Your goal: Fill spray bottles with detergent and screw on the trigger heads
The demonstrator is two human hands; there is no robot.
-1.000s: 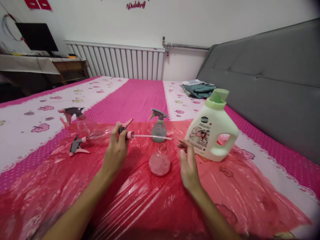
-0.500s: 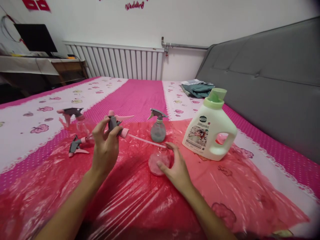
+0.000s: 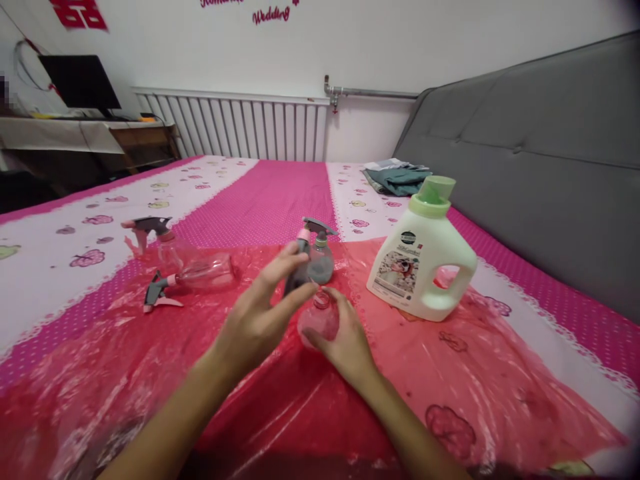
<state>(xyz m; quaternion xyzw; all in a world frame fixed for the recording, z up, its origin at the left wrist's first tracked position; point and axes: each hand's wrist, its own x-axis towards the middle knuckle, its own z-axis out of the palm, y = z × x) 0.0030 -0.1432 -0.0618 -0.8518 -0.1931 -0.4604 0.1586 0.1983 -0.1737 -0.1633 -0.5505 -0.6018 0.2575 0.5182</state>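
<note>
My left hand [image 3: 263,313] is closed on a grey-and-pink trigger spray head [image 3: 296,270], held just above the neck of a round pink bottle [image 3: 317,325]. The fingers partly cover the spray head, and I cannot clearly make out its dip tube at the bottle mouth. Wrapped about the bottle's right side, my right hand [image 3: 349,339] keeps it upright on the red plastic sheet [image 3: 260,407]. Right behind stands a small grey-topped spray bottle [image 3: 320,263] with bluish liquid, partly hidden by the spray head.
Left of my hands, one pink spray bottle [image 3: 170,252] stands and another [image 3: 205,272] lies on its side. A large white detergent jug [image 3: 425,257] with a green cap stands to the right. Folded clothes [image 3: 397,179] lie farther back, near the grey headboard [image 3: 530,113].
My left hand has carried the spray head rightward to the bottle mouth, its tube swinging from nearly level to mostly out of sight. The right hand still holds the bottle.
</note>
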